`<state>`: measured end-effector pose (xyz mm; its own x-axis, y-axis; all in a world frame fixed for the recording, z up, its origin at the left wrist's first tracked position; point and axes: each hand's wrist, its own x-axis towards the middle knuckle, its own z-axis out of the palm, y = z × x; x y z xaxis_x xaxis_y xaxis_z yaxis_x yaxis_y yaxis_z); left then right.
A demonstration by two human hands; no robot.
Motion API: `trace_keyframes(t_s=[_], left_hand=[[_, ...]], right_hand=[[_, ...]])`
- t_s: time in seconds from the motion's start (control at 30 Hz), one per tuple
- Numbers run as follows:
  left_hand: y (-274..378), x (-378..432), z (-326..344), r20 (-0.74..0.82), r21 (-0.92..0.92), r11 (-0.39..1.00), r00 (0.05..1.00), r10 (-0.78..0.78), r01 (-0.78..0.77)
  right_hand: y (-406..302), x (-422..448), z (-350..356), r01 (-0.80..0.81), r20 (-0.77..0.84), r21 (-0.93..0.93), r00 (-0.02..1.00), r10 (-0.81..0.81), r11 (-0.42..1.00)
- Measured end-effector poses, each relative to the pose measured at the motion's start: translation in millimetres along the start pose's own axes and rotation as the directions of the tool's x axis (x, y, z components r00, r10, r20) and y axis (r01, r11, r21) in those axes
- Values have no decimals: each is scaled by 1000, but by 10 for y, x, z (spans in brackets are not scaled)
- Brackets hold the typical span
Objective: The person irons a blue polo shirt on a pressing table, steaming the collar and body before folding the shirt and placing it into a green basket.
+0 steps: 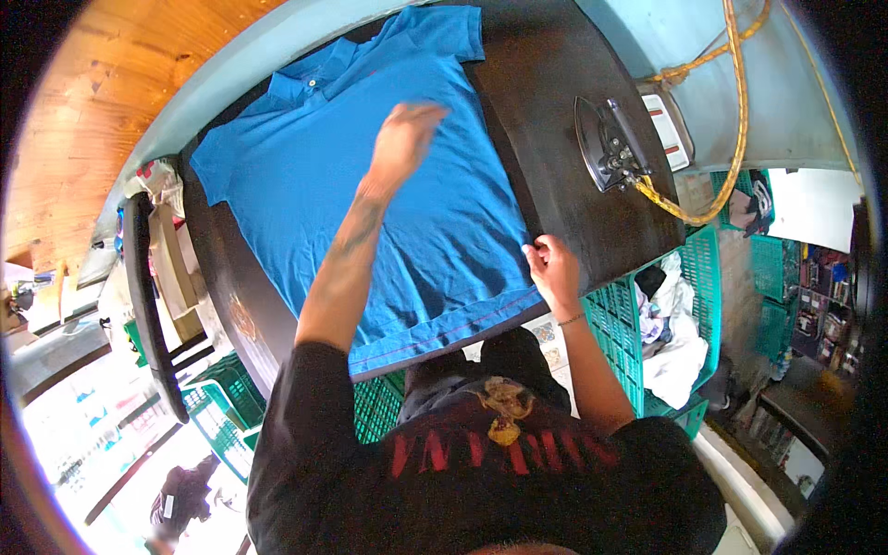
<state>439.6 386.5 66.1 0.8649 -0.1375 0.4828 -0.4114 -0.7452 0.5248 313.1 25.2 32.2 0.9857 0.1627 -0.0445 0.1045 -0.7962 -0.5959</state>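
A blue polo shirt (374,173) lies front up on a dark padded ironing table (541,76), its collar at the far side and its creased hem along the near edge. My left hand (404,142), slightly blurred, is over the shirt's chest; whether it touches the cloth is unclear. At the shirt's right side edge, just above the hem, my right hand (553,272) pinches the fabric between thumb and fingers. A steam iron (610,146) with a dark handle rests to the right of the shirt, with a yellow cord (683,214) running from it.
Below the table's right edge stands a green plastic basket (614,347) with white and dark clothes (676,333). More green baskets (218,409) are at the lower left. A pale wall borders the far side. A black padded bar (147,298) stands left of the table.
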Motion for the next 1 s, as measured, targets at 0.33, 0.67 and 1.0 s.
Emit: trace_keyframes(t_s=[0.33,0.67,1.0], left_hand=[[-741,1174,825,605,-96,942,733,311,-321],[-535,1065,969,459,165,986,885,-74,-3],[-129,524,1075,26,236,969,996,-88,79]], right_hand=[[-168,-156,16,-12,-31,-42,999,11,999],[-37,-244,-111,106,-228,73,970,-86,992],[-479,89,-84,288,-72,-151,951,-301,946]])
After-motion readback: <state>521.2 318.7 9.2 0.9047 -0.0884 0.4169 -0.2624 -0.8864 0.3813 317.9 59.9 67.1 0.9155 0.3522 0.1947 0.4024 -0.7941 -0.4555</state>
